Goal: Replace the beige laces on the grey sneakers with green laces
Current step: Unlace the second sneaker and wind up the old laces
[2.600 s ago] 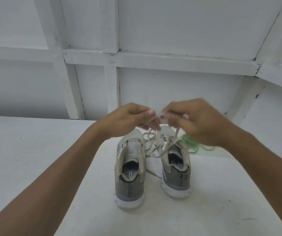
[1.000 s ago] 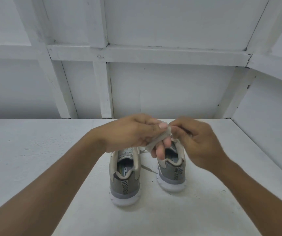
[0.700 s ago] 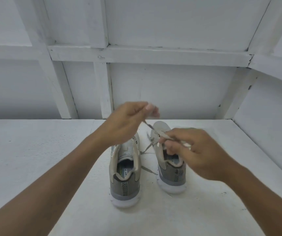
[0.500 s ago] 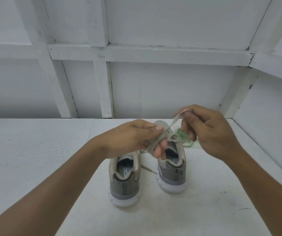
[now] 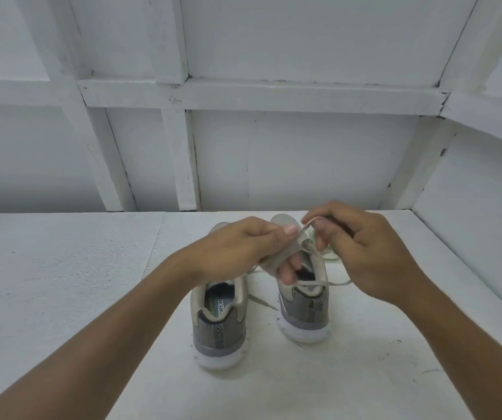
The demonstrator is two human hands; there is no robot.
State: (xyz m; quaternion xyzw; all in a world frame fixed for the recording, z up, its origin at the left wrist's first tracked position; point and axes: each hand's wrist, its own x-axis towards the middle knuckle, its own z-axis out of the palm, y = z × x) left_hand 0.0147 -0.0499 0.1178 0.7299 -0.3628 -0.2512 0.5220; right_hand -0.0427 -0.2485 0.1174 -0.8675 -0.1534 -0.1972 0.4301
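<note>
Head view shows both hands just above the right-hand sneaker point(image 5: 303, 313), which stands on the white table point(image 5: 61, 283) with its heel toward the person. The left hand point(image 5: 243, 250) hovers over that sneaker's opening, fingers curled round a small bundle of beige lace point(image 5: 274, 260) wrapped about them, thumb pressing it down. The right hand point(image 5: 368, 250) sits above the same sneaker and a little to its right, thumb and forefinger pinching a short stretch of the lace that rises taut from the left thumb. That held stretch runs on a slant, from the bundle up and away toward the sneaker's toe, and the right hand has its upper end. A loose tail point(image 5: 337, 282) crosses the sneaker's heel collar and trails off to its right. To me this looks like winding the lace into a coil. The next turn would need the right hand to carry its end round the left fingers, across the bundle. Whether any lace sits in the eyelets I cannot tell, since the hands cover them. The green laces point(image 5: 331, 255) peek out beside the sneaker's toe end, mostly behind the right hand. The left sneaker point(image 5: 219, 322) stands just left of it, a beige strand point(image 5: 259, 302) lying between the two
</note>
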